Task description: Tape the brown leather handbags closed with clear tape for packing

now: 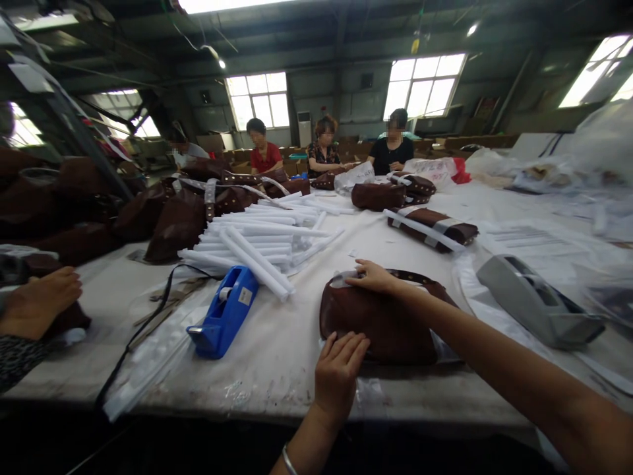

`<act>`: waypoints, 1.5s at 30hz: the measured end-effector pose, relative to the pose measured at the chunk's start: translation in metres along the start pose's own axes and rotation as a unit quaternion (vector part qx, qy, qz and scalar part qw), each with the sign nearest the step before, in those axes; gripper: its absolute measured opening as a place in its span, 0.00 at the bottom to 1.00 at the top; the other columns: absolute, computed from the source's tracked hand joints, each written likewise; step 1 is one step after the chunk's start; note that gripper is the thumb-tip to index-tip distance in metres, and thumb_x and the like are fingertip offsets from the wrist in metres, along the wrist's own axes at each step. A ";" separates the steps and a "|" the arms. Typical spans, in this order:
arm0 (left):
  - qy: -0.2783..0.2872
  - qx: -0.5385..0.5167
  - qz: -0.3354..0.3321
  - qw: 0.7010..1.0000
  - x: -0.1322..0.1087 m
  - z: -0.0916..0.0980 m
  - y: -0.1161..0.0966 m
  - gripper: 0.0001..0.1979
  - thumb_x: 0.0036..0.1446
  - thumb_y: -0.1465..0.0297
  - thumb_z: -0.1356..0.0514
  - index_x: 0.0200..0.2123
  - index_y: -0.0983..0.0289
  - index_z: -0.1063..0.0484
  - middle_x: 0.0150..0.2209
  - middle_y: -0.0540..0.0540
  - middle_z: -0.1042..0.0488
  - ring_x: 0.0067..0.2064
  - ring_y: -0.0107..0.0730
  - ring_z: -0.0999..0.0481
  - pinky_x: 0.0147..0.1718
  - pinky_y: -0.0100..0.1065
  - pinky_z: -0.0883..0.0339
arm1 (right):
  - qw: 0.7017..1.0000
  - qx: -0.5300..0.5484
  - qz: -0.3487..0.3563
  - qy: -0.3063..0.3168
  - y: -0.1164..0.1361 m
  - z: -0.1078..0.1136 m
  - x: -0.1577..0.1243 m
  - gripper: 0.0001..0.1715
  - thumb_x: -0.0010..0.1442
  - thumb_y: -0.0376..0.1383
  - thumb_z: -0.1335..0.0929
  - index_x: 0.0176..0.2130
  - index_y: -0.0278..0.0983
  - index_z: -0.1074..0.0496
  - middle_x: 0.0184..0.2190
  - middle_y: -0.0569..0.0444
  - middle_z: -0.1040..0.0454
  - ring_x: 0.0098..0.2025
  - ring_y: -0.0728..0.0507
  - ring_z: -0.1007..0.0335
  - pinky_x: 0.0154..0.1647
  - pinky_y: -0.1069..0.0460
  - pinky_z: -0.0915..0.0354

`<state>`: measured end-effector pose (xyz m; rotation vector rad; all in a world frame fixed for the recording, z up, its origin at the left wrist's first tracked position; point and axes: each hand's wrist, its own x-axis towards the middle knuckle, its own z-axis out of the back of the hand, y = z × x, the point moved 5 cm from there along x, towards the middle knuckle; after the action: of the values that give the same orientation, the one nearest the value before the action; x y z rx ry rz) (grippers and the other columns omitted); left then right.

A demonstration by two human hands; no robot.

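Observation:
A brown leather bag (390,320) lies flat on the white table (277,356) in front of me, partly in a clear plastic sleeve. My left hand (339,369) rests flat on the bag's near left edge, fingers stretched out. My right hand (373,276) presses on the bag's far top edge by a strip of white paper, fingers spread and curved down. Neither hand grips anything that I can make out.
A blue tape dispenser (225,313) stands left of the bag, a grey one (537,300) at right. A pile of white paper rolls (267,241) lies behind. More brown bags (430,227) are scattered about. Another person's hand (39,300) rests at far left; three people sit at the far end.

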<state>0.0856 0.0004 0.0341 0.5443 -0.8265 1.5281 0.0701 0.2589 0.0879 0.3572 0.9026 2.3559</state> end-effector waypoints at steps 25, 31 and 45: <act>0.059 -0.020 -0.038 0.997 -0.002 0.005 0.008 0.21 0.63 0.82 0.47 0.56 0.61 0.29 0.56 0.54 0.23 0.57 0.32 0.25 0.61 0.43 0.31 | 0.945 0.109 0.288 -0.110 0.020 -0.015 -0.148 0.19 0.61 0.28 0.35 0.46 0.43 0.20 0.46 0.55 0.19 0.52 0.42 0.23 0.60 0.44 0.30; 0.055 -0.005 -0.041 0.998 -0.002 0.006 0.004 0.22 0.62 0.83 0.47 0.56 0.60 0.29 0.55 0.53 0.23 0.57 0.32 0.24 0.61 0.42 0.31 | 0.950 0.175 0.175 -0.188 0.031 0.018 -0.123 0.16 0.60 0.31 0.33 0.44 0.43 0.18 0.42 0.57 0.18 0.46 0.41 0.20 0.54 0.46 0.25; 0.043 -0.020 -0.040 0.998 -0.006 0.015 -0.005 0.20 0.64 0.80 0.46 0.57 0.60 0.30 0.55 0.54 0.23 0.57 0.32 0.24 0.62 0.42 0.32 | 0.950 0.160 0.205 -0.170 0.058 0.035 -0.160 0.12 0.63 0.34 0.32 0.44 0.44 0.18 0.43 0.57 0.18 0.47 0.40 0.21 0.55 0.45 0.25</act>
<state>0.0891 -0.0151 0.0397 0.4733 -0.7584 1.4493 0.1876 0.1452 0.1466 1.1434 1.1207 2.3892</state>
